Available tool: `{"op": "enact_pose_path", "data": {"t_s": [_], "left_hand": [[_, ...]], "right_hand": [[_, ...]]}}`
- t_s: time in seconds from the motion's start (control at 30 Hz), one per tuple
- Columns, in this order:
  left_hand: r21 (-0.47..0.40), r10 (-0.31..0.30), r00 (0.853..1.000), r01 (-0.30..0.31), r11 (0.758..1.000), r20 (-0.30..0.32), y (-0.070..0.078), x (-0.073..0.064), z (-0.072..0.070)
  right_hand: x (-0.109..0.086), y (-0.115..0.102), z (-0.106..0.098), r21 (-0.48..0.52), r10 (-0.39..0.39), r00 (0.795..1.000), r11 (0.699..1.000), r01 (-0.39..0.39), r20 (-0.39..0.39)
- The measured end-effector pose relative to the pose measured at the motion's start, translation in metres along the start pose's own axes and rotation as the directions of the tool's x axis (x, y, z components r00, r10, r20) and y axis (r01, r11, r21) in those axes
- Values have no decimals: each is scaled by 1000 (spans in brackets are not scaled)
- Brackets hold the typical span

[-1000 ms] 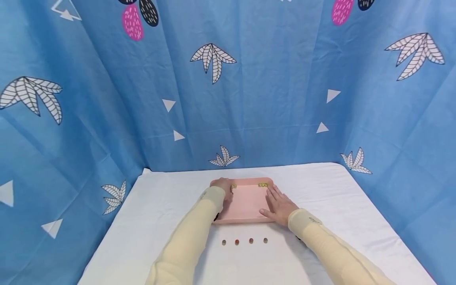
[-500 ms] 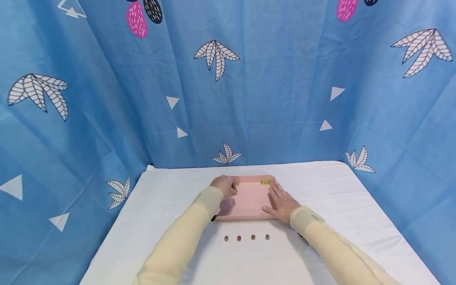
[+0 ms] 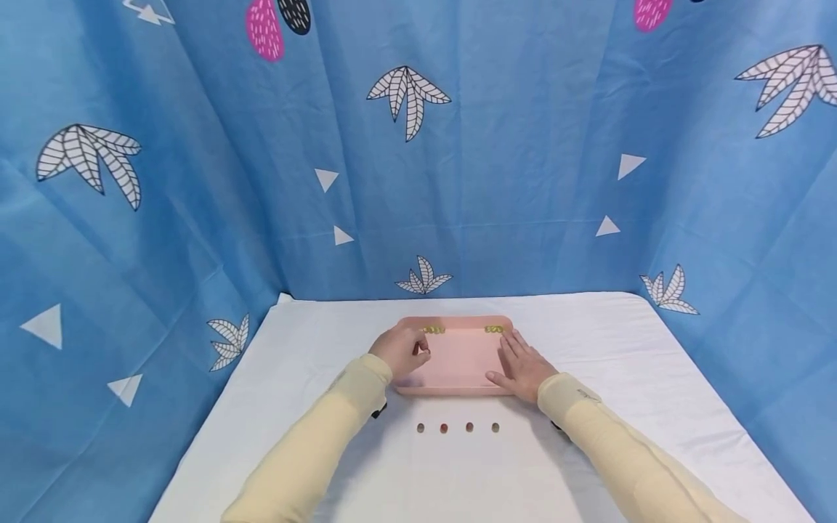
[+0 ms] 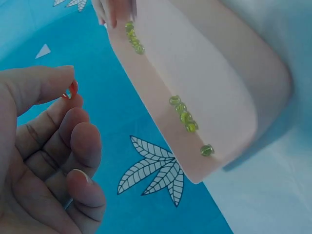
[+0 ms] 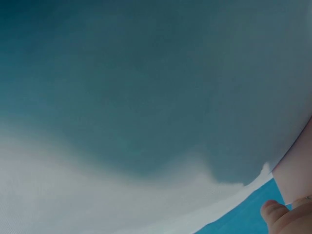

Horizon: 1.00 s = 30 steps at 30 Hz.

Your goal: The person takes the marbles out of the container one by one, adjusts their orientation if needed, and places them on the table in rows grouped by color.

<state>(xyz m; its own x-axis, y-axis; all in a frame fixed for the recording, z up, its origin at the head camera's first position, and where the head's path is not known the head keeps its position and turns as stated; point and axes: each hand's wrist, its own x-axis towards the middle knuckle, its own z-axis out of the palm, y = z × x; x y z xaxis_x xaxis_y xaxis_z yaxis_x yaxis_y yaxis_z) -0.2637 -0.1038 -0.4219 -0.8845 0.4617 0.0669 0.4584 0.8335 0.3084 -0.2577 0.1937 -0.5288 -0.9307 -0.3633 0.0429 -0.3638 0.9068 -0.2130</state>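
1. Over the left end of the pink tray [image 3: 458,363], the left hand [image 3: 399,350] pinches an orange-red bead [image 4: 73,88] between thumb and forefinger; its other fingers are loosely bent. The bead is clear of the tray.
2. At the tray's right edge, the right hand [image 3: 523,370] lies open, fingers extended and thumb apart, holding nothing visible. The right wrist view shows only part of it.
3. Inside the tray, along the far wall, yellow-green beads form two groups: a right group [image 3: 495,329] beside the right fingertips and a left group [image 3: 434,330] near the left hand. The left wrist view shows one single green bead [image 4: 206,150] set apart, near the left corner.
4. On the near side of the tray, four small round pieces [image 3: 469,427] stand spaced in a row, one reddish.
5. Both forearms wear cream sleeves [image 3: 621,443]; a dark item [image 3: 379,411] shows at the left wrist.
6. Tray and row rest on a white-covered table [image 3: 575,334].
7. Beyond it hangs a blue curtain [image 3: 523,145] printed with leaves and triangles.
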Motion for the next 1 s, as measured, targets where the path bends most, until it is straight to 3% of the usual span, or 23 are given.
{"op": "enact_pose_path", "data": {"t_s": [0.57,1.0], "left_hand": [[-38,24,997,-27,999,-76,-22,-61,12],[-44,38,998,-40,998,-39,-41,-86,36]], "right_hand": [[3,1,3,13,11,1000,1000,-12,13],[1,2,2,11,-8,1000,1000,8,5]]}}
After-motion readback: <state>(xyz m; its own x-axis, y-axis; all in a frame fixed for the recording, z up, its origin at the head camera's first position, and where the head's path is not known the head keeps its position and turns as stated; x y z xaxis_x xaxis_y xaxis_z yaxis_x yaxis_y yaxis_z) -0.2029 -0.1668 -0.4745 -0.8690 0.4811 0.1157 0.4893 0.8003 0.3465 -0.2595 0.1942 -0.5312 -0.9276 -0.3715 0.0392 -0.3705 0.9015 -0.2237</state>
